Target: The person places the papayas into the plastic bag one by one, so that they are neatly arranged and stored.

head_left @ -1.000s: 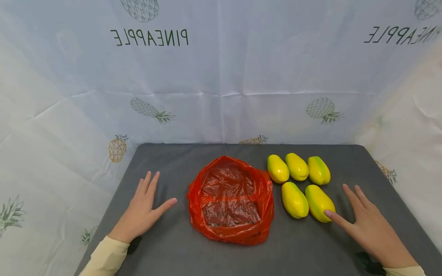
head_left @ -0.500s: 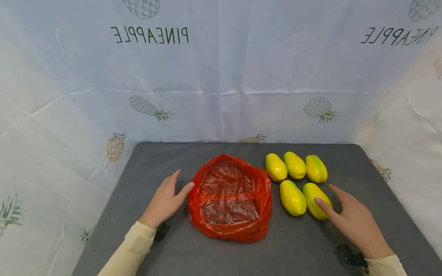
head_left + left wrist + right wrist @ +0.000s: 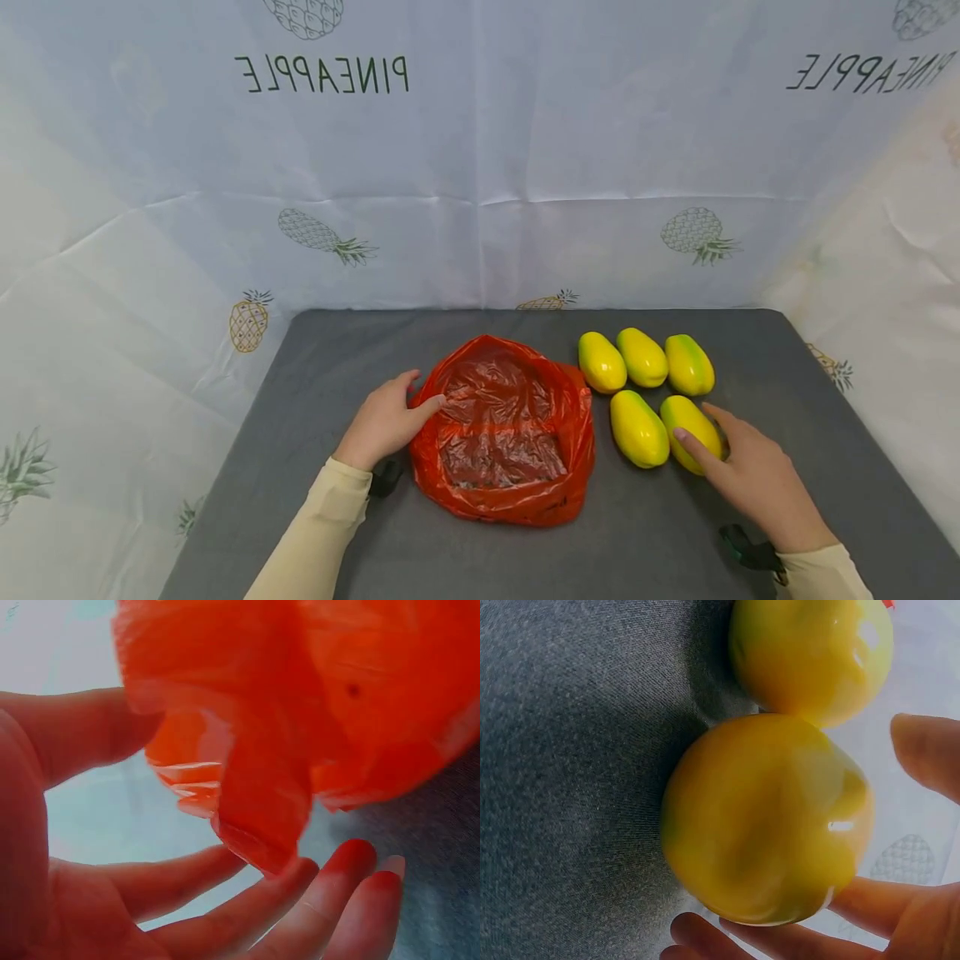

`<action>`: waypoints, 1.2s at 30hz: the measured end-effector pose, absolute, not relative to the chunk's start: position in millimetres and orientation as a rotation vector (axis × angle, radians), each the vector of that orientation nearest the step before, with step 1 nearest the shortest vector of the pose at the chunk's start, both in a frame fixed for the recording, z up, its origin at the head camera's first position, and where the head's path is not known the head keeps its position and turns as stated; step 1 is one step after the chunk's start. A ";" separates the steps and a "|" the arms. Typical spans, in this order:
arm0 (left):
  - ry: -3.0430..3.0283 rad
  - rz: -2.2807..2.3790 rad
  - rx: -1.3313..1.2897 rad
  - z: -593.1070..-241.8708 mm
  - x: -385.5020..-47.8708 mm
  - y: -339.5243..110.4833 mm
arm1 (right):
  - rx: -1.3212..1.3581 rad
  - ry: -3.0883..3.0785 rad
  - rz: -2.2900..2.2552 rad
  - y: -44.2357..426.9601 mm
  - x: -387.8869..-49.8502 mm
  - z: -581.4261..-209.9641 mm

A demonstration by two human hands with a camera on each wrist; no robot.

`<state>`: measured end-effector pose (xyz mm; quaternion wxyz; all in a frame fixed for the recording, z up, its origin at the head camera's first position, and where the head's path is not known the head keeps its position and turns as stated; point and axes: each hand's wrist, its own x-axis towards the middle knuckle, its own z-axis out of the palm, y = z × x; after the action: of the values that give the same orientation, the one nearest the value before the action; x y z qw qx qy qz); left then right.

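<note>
A pale pineapple-print cloth (image 3: 420,150) hangs behind the grey surface (image 3: 480,558). Mid-surface sits a red plastic bag (image 3: 501,442), its rim spread wide and turned up, which probably helps the thin film stand with its mouth facing up. The left hand (image 3: 386,423) straddles the bag's left edge, thumb over the rim and loosely bent fingers outside, seemingly placed to steady that side; a gap shows between them, so nothing looks pinched. The right hand (image 3: 763,483) reaches round the nearest right papaya (image 3: 690,433), grip unclosed: thumb apart, fingers along the far side, perhaps because its rounded body suits a spanning hold; contact is unclear. Another papaya (image 3: 639,429) lies just left, and three more papayas (image 3: 642,358) line up behind, all resting on their sides right of the bag.
</note>
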<state>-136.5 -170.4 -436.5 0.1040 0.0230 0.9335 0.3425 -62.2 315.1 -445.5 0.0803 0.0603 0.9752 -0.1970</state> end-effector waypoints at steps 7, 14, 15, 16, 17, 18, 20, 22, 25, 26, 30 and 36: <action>2.744 1.033 0.051 -437.4 -136.2 -166.3 | 0.153 2.942 -0.577 316.4 -66.0 -446.1; 2.753 1.065 0.053 -442.0 -132.6 -158.0 | 0.170 2.938 -0.562 316.3 -68.2 -444.7; 2.754 1.070 0.052 -442.7 -132.2 -157.2 | 0.173 2.937 -0.559 316.1 -68.5 -444.4; 2.753 1.077 0.051 -443.5 -131.8 -156.7 | 0.174 2.935 -0.561 316.1 -68.6 -444.2; 2.756 1.080 0.049 -444.0 -131.7 -156.2 | 0.177 2.932 -0.564 316.1 -68.7 -444.0; 2.759 1.080 0.047 -444.9 -131.8 -156.0 | 0.179 2.930 -0.565 316.3 -68.9 -443.9; 2.765 1.076 0.043 -445.5 -132.2 -155.6 | 0.183 2.926 -0.566 316.7 -69.0 -444.2; 2.772 1.066 0.044 -446.2 -133.1 -155.7 | 0.186 2.920 -0.570 317.5 -69.3 -444.1; 2.779 1.055 0.048 -446.8 -134.8 -155.9 | 0.187 2.918 -0.568 319.2 -69.6 -442.9; 2.780 1.055 0.049 -447.2 -135.2 -156.2 | 0.185 2.923 -0.568 319.7 -69.3 -442.2; 2.801 1.054 0.045 -449.5 -136.4 -157.4 | 0.174 2.950 -0.568 322.5 -68.2 -436.3; 2.821 1.043 0.035 -450.6 -137.0 -158.4 | 0.137 3.015 -0.575 323.7 -69.3 -422.3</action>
<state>-137.0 -158.4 -450.6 0.0670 0.0115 0.9358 0.3459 -69.3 323.7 -422.3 0.0347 0.0445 0.9807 -0.1872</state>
